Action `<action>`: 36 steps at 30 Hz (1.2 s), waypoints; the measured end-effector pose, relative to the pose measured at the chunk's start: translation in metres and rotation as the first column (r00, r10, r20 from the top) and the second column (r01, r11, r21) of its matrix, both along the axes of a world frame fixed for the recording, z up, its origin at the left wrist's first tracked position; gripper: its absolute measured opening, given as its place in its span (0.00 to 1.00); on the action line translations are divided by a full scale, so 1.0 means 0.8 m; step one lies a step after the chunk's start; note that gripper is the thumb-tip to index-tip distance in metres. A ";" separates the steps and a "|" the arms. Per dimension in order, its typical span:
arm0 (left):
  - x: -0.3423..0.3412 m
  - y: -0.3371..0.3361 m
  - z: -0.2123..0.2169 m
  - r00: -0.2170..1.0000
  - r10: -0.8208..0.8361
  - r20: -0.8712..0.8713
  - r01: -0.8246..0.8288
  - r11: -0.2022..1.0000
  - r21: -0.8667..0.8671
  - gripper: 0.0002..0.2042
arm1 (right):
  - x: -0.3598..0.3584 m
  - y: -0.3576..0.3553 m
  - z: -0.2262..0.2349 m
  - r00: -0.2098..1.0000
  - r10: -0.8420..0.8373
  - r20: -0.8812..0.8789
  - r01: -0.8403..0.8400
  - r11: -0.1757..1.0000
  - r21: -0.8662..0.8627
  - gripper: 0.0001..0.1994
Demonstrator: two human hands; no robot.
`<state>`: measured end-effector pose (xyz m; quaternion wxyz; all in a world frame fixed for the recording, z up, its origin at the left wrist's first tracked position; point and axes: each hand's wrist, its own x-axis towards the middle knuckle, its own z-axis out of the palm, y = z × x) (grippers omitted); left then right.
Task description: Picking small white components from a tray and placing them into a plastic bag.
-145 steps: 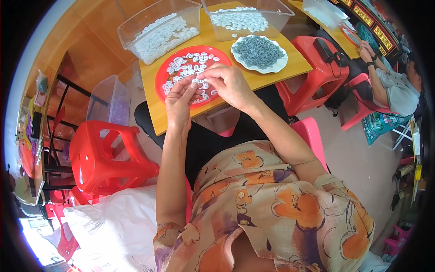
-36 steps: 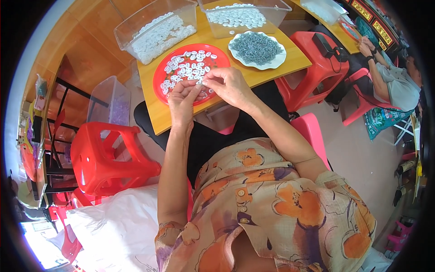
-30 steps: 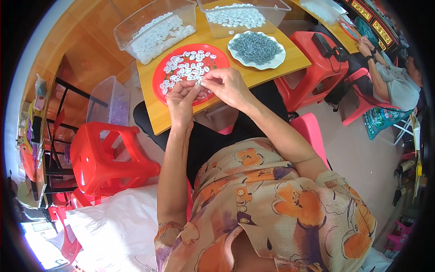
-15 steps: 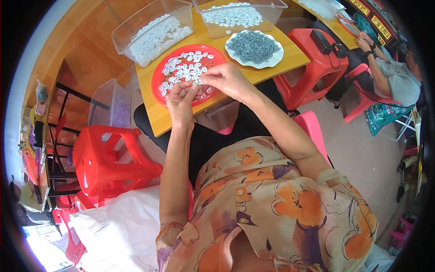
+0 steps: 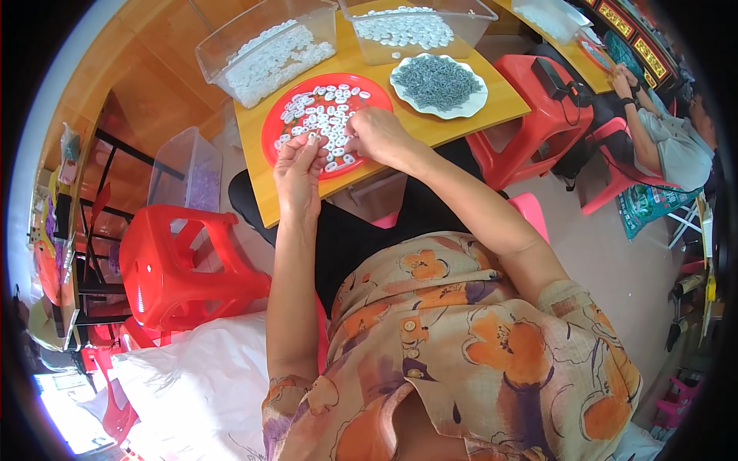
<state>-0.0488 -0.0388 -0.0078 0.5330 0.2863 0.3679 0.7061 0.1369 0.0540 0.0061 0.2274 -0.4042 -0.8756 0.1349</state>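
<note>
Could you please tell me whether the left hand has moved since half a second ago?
Yes; against the yellow table, the left hand has shifted leftward, leaving a gap between it and the right hand.

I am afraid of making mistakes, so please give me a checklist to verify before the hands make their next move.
1. Left hand pinches a small white piece: ok.
2. Right hand has a piece in its grip: cannot tell, fingertips partly hidden.
3. Red tray is fully on the yellow table: ok.
4. More white pieces are in the tray: ok.
5. Plate of grey pieces is clear of both hands: ok.
</note>
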 end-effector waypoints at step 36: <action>0.025 -0.012 0.021 0.929 -0.303 0.213 0.258 0.942 0.214 0.04 | 0.015 -0.046 0.053 0.516 -0.273 -0.812 -0.581 0.585 -0.566 0.11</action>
